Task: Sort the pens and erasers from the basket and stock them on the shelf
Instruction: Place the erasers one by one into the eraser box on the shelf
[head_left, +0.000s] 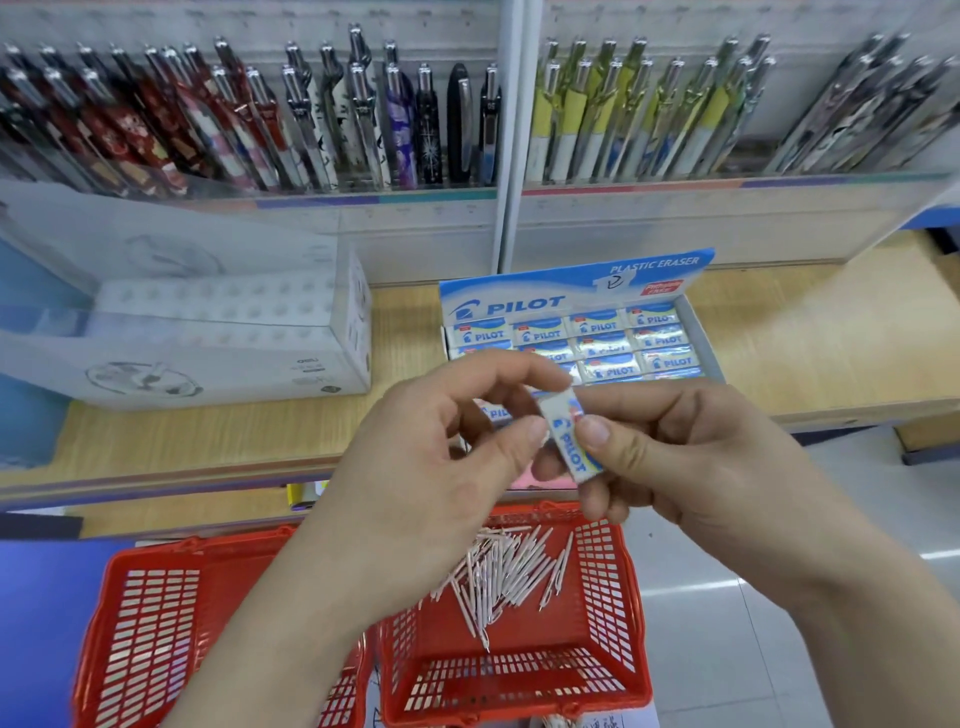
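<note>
White-and-blue Pilot eraser (569, 439) pinched by both left hand (415, 467) and right hand (701, 457), just above red basket (608, 592) holding pens (498, 577), in front of Pilot eraser display box (524, 301) on wooden shelf (805, 343).

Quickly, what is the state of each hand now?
Left hand: pinches the eraser at its upper end.
Right hand: holds the same eraser.

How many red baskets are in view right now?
2. The left basket is at lower left; the right basket beside it, at bottom centre, holds loose pens. No others show.
</note>
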